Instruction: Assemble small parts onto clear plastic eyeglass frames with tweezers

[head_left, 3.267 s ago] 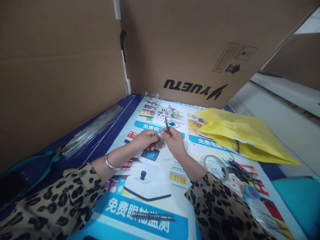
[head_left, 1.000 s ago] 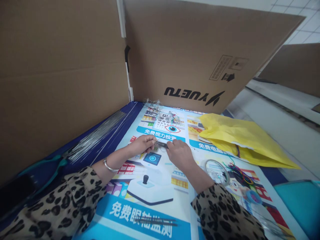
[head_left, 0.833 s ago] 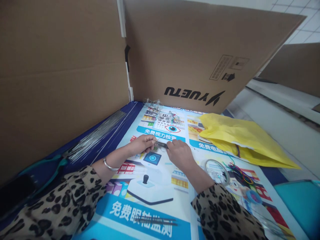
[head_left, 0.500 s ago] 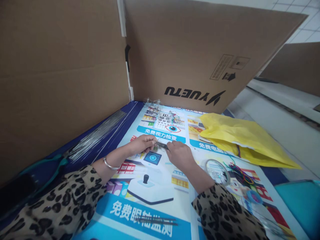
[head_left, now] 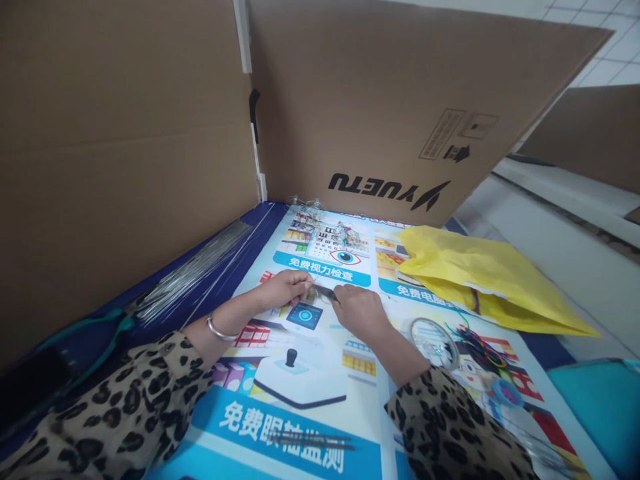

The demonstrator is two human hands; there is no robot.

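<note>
My left hand (head_left: 287,290), with a silvery bangle (head_left: 220,330) at its wrist, is closed in a pinch over the poster (head_left: 320,333). A thin wire seems to be held at its fingertips, mostly hidden. From the right, my right hand (head_left: 363,310) is closed around a pair of dark metal tweezers (head_left: 325,292). The tweezers' tip points left and reaches the left fingertips. Beyond both hands lies a tangle of fine wire bits (head_left: 345,233).
Cardboard panels (head_left: 390,100) stand at the back and left. Straight wires (head_left: 195,267) and teal-handled pliers (head_left: 107,333) lie left. On the right are a yellow bag (head_left: 490,280), a clear round dish (head_left: 435,343), coloured cords (head_left: 483,350) and a teal case (head_left: 600,400). Dark thin rods (head_left: 313,440) lie in front.
The tweezers have turned slightly in my right hand and now look like one blade where two prongs showed before. Both hands stay in nearly the same place.
</note>
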